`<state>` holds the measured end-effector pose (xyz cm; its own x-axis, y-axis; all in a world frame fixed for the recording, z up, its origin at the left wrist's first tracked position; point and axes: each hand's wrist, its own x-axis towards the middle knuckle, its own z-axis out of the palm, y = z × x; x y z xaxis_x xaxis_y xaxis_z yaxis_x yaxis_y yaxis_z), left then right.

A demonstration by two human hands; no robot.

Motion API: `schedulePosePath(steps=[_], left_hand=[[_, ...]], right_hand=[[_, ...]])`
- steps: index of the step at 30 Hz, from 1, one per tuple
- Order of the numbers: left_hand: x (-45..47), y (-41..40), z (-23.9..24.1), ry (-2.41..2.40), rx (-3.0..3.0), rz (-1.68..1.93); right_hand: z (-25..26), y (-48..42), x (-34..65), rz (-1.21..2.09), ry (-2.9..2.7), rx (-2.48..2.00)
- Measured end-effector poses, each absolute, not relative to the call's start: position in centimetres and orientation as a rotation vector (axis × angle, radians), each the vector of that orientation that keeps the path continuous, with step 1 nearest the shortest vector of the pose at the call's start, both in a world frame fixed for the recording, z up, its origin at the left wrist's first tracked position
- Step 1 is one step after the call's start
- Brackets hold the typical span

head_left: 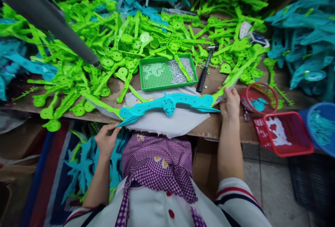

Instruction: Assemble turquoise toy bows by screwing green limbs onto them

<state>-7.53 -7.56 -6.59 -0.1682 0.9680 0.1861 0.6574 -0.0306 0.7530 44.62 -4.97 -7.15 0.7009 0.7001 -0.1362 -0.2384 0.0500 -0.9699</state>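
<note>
A long bow-shaped plastic piece spans the table's front edge: a blue centre section (169, 104) with a green arm (102, 106) at its left end and another green arm (243, 67) at its right. My left hand (106, 139) pinches the pointed blue tip at the left. At the other end, my right hand (230, 104) is closed around the lower part of the right green arm. Beneath the blue section lies a white cloth (167, 124). A green perforated tray (154, 86) behind it holds small metal bits, and one green arm rests across it.
Loose green arms (115, 59) are heaped across the back and left. A hammer (205, 70) lies right of the tray. Red baskets (291, 150) and a blue tub (320, 110) stand at right. A grey pole (57, 21) slants in from upper left. Blue parts (311, 38) are piled far right.
</note>
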Motion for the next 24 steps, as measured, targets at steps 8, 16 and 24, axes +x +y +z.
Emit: schedulePosePath(steps=[8, 16, 24], left_hand=[[-7.7, -7.7, -7.9, 1.873, 1.655, 1.11], [-6.0, -8.1, -8.5, 1.943, 1.391, 1.26], [-6.4, -6.8, -8.7, 2.011, 1.284, 1.53]], right_hand=[[-6.5, -5.0, 43.6, 0.679, -0.374, -1.319], [-6.0, -5.1, 43.7, 0.684, -0.401, -1.296], [-3.8, -6.9, 43.0, 0.689, -0.614, -1.187]])
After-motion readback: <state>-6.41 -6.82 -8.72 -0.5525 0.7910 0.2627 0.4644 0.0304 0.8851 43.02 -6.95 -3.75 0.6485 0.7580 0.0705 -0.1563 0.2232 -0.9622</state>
